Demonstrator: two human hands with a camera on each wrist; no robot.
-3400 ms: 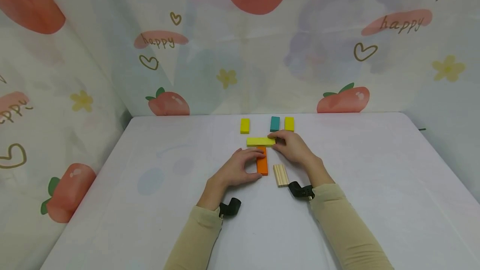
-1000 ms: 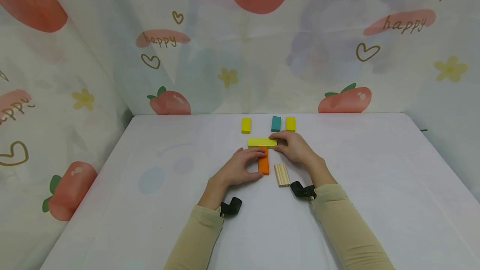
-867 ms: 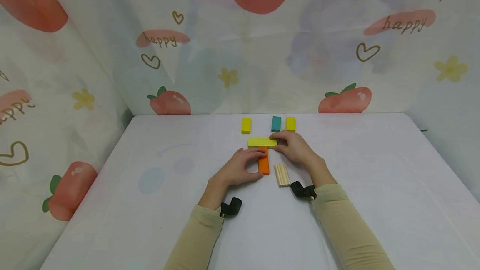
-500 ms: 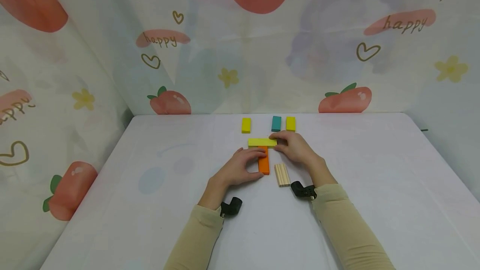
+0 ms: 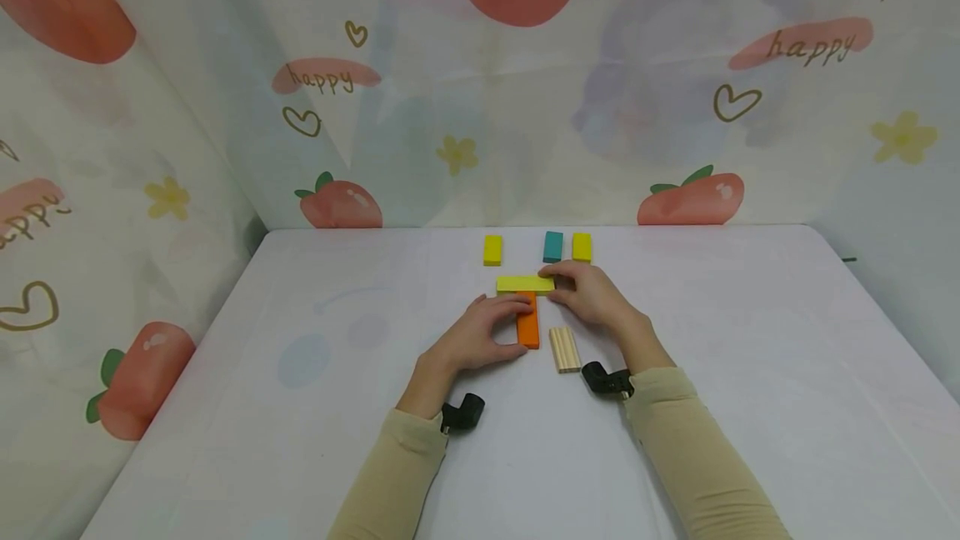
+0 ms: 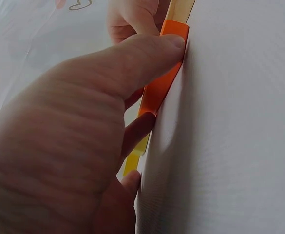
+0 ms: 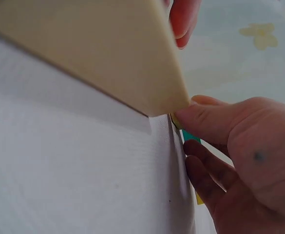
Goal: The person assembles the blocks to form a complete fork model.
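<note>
In the head view, a long yellow block (image 5: 519,284) lies crosswise at the far end of an orange block (image 5: 528,332), forming a T. My left hand (image 5: 474,333) holds the orange block, thumb at its near end and index finger at its far end. In the left wrist view, that thumb presses the end of the orange block (image 6: 161,90), low against the tabletop. My right hand (image 5: 592,297) pinches the right end of the yellow block between thumb and fingers. That end is mostly hidden behind the thumb in the right wrist view.
Plain wooden blocks (image 5: 564,350) lie side by side right of the orange one; one pale wooden block (image 7: 103,58) looms in the right wrist view. Along the far edge lie a yellow block (image 5: 492,251), a teal block (image 5: 552,247) and another yellow block (image 5: 581,247).
</note>
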